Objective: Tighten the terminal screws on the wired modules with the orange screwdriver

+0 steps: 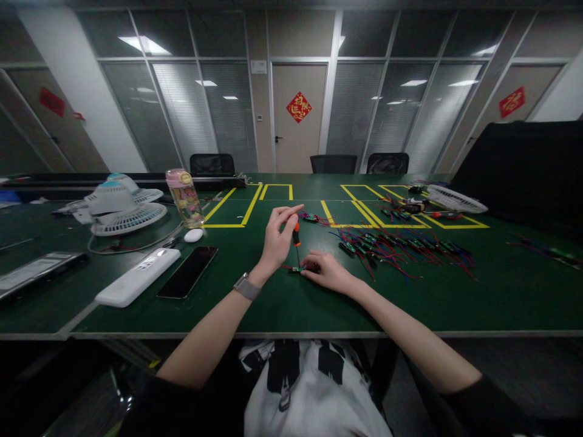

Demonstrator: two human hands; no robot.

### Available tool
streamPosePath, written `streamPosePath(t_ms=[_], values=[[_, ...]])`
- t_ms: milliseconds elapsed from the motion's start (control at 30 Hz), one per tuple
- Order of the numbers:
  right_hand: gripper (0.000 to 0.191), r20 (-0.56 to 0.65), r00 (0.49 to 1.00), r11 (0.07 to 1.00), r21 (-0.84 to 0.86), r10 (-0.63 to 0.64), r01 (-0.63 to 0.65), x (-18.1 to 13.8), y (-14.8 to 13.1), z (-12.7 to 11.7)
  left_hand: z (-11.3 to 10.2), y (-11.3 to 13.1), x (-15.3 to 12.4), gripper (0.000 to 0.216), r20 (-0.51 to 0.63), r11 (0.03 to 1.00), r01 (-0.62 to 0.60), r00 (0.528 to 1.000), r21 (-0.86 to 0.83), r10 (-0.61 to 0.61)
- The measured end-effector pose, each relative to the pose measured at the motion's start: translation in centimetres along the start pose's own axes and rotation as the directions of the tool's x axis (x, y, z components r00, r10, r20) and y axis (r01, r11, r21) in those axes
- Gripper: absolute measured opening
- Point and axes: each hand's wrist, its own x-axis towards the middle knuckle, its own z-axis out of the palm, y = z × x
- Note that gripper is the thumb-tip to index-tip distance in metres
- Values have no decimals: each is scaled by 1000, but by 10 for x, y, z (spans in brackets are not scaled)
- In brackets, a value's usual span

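Fingers round near-upright screwdriver, tip-down

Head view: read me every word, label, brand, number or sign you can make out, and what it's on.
"招财进宝" (stylised): red diamond on the middle door.
"福": right-hand red sign.
Too dark and blurred: far-left red sign.
Too small: wall plate, white device's markings, any print on the circuit board under the screwdriver.
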Motion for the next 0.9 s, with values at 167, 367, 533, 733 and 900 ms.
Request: streamPosePath(t_ms=[167,367,533,733,900], values=[[10,-4,1000,1000,6,5,-5,0,0,0,3,0,-1,34,81,986,80,994,-143,-69],[9,-6,1000,1000,14,-6,7,0,0,0,0,2,0,24,24,1000,-23,999,-19,23],[10,-9,1000,1000,13,-1,2,0,0,0,2,3,-1,33,153,980,100,985,-173,-74],[9,-6,1000,1000,14,-1,1,0,-1,0,1,3,-1,23,31,999,-21,999,-41,23],[9,-9,1000,1000,8,-5,6,0,0,0,1,1,-1,33,174,982,88,983,-167,-59]])
